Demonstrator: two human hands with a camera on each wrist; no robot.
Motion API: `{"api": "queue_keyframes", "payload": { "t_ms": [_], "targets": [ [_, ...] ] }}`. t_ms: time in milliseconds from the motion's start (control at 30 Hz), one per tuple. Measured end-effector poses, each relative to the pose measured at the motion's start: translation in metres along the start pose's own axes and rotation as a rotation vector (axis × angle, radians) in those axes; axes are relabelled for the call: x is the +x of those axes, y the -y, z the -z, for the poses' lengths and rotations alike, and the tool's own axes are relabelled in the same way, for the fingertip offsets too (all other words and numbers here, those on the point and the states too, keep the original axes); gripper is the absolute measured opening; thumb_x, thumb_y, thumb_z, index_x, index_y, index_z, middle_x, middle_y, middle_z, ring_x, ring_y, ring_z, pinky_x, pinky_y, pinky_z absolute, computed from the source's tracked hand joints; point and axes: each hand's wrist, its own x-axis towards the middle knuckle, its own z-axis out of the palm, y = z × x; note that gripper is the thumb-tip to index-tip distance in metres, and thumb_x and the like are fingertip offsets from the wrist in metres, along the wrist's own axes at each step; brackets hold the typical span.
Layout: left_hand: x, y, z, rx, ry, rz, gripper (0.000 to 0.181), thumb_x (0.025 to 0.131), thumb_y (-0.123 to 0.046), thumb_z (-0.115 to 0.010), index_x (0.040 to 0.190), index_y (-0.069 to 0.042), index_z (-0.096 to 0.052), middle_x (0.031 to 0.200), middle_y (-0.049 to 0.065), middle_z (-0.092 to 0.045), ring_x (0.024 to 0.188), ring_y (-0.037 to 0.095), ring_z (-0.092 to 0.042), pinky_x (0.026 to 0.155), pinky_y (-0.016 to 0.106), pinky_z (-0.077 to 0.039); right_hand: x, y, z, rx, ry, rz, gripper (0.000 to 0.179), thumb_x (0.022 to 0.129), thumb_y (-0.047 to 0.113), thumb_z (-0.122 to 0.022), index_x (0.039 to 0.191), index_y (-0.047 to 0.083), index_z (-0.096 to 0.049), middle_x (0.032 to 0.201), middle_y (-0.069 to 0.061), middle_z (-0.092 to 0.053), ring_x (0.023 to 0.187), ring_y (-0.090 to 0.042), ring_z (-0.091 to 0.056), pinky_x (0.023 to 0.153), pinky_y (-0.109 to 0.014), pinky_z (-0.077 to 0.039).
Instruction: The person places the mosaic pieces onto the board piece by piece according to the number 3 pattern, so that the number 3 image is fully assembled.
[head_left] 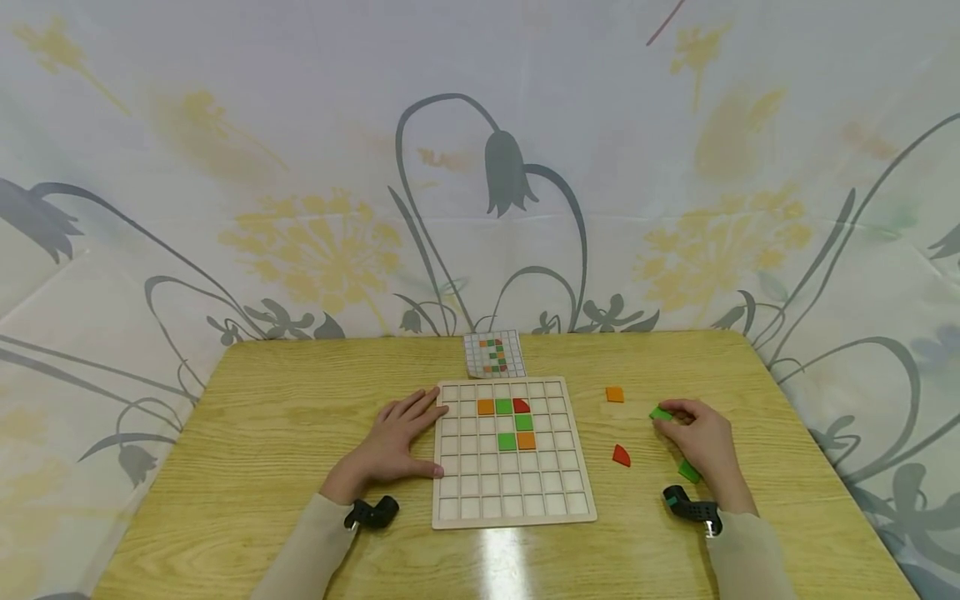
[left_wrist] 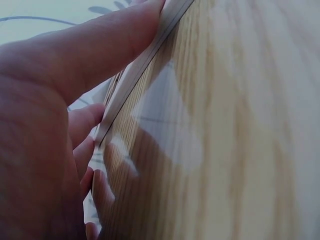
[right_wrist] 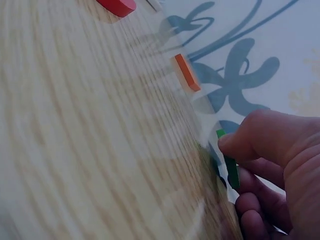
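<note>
A square wooden grid board (head_left: 491,504) lies in the middle of the table. Orange, green and red tiles sit in several of its upper cells, the red one (head_left: 521,406) with a rounded corner. My left hand (head_left: 393,440) rests at the board's left edge, fingers spread, fingertips and thumb touching the rim (left_wrist: 132,82). To the right of the board, my right hand (head_left: 701,433) pinches a green tile (right_wrist: 230,162) between thumb and fingers, close over the table. Another green tile (head_left: 688,471) lies beside the right wrist, partly covered by it.
Between the board and my right hand lie an orange square tile (head_left: 615,394) and a red quarter-round tile (head_left: 621,455). A paper card (head_left: 495,354) printed with a coloured grid pattern lies behind the board. A flowered cloth (head_left: 465,208) hangs beyond the table's far edge.
</note>
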Motion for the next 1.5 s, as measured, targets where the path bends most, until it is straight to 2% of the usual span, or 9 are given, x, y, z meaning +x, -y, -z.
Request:
{"api": "queue_keyframes", "payload": {
  "t_ms": [200, 433, 700, 867, 1267, 1500],
  "targets": [
    [0.000, 0.000, -0.001, 0.001, -0.003, 0.002, 0.097, 0.080, -0.062, -0.073, 0.157, -0.017, -0.034, 0.166, 0.006, -0.013, 0.151, 0.033, -0.009, 0.113, 0.063, -0.009, 0.000, 0.003, 0.002, 0.007, 0.013, 0.010, 0.036, 0.090, 0.024, -0.074, 0.115, -0.001, -0.072, 0.108, -0.018, -0.068, 0.094, -0.029, -0.061, 0.077, -0.037, -0.047],
    [-0.003, 0.002, -0.002, -0.005, -0.006, 0.009, 0.097, 0.080, -0.062, -0.073, 0.157, -0.016, -0.035, 0.166, 0.007, -0.014, 0.151, 0.033, -0.009, 0.112, 0.063, -0.009, 0.003, 0.001, 0.001, 0.018, 0.028, 0.021, 0.034, 0.089, 0.021, -0.073, 0.116, 0.000, -0.071, 0.103, -0.014, -0.067, 0.088, -0.022, -0.059, 0.073, -0.030, -0.047],
    [-0.005, 0.001, -0.002, -0.012, -0.004, 0.017, 0.097, 0.080, -0.062, -0.073, 0.157, -0.017, -0.035, 0.166, 0.005, -0.014, 0.151, 0.032, -0.009, 0.112, 0.063, -0.009, 0.002, 0.004, 0.002, 0.016, 0.039, 0.070, 0.033, 0.089, 0.018, -0.073, 0.116, -0.002, -0.071, 0.100, -0.014, -0.066, 0.086, -0.024, -0.061, 0.072, -0.033, -0.049],
    [-0.004, 0.001, -0.001, -0.004, -0.004, 0.013, 0.096, 0.080, -0.062, -0.073, 0.157, -0.017, -0.035, 0.166, 0.005, -0.014, 0.151, 0.032, -0.009, 0.112, 0.063, -0.010, -0.003, 0.009, 0.002, 0.028, 0.049, 0.108, 0.031, 0.090, 0.015, -0.072, 0.115, -0.002, -0.071, 0.101, -0.013, -0.064, 0.089, -0.026, -0.061, 0.074, -0.034, -0.050],
    [-0.003, -0.001, 0.000, -0.002, -0.003, 0.014, 0.096, 0.080, -0.061, -0.073, 0.157, -0.018, -0.036, 0.166, 0.006, -0.015, 0.151, 0.032, -0.010, 0.112, 0.063, -0.011, -0.016, 0.020, -0.013, 0.010, 0.080, 0.189, 0.022, 0.087, 0.009, -0.072, 0.109, 0.003, -0.073, 0.097, -0.005, -0.063, 0.080, -0.017, -0.058, 0.070, -0.032, -0.050],
    [-0.001, -0.003, 0.002, 0.001, 0.004, 0.012, 0.095, 0.081, -0.061, -0.073, 0.157, -0.017, -0.035, 0.166, 0.006, -0.014, 0.151, 0.031, -0.009, 0.113, 0.062, -0.010, -0.026, 0.037, -0.016, 0.041, 0.098, 0.239, 0.022, 0.085, 0.006, -0.074, 0.107, 0.006, -0.074, 0.096, -0.002, -0.063, 0.079, -0.014, -0.055, 0.069, -0.031, -0.048]
  ]
}}
